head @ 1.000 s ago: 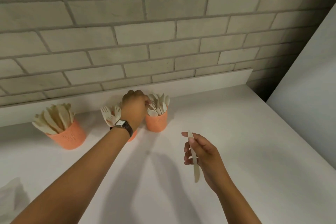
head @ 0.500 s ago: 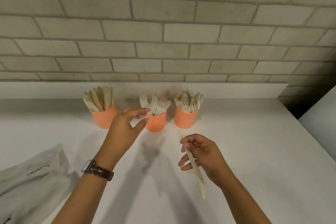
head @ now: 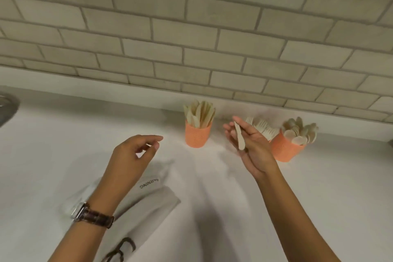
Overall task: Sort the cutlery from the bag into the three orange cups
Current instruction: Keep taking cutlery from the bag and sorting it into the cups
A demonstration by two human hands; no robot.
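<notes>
White counter (head: 63, 144), grey brick wall (head: 191, 27) across top. 3 orange cups (head: 197, 136) ctr-right; bag (head: 153, 204) lower left. Left hand (head: 136, 155) fingers loosely curled, empty; right hand (head: 255, 151) thumb pins knife (head: 239, 136).

A silver-cased wristwatch (head: 93, 216) with dark brown strap sits behind the left hand (head: 131, 155).

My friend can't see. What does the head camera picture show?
A right hand holds a wooden knife before orange cups on a white counter: a knife cup, forks half hidden by the hand, a spoon cup. The left hand hovers, empty, over the bag.
</notes>
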